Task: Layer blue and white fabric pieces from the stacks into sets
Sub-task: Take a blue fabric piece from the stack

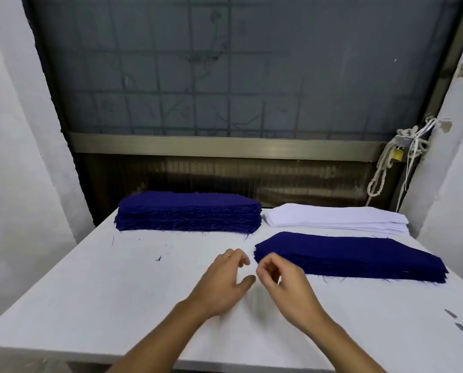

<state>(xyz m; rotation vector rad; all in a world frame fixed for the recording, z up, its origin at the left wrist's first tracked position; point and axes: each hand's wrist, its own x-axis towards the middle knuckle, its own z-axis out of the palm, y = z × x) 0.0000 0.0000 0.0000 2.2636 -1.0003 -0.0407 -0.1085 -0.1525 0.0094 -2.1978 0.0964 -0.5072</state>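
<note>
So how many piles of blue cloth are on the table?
2. A tall blue pile sits at the back left; a flatter blue pile lies front right, before the white pile. None looks hidden.

Your only view comes from the wide-angle camera on your head, looking forward and down across the flat white table [117, 292] to the dark gridded window [225, 76] behind it. It sits close: your left hand [222, 281] and right hand [286, 284] fill lower mid-frame, and the edges seem bowed by the lens
</note>
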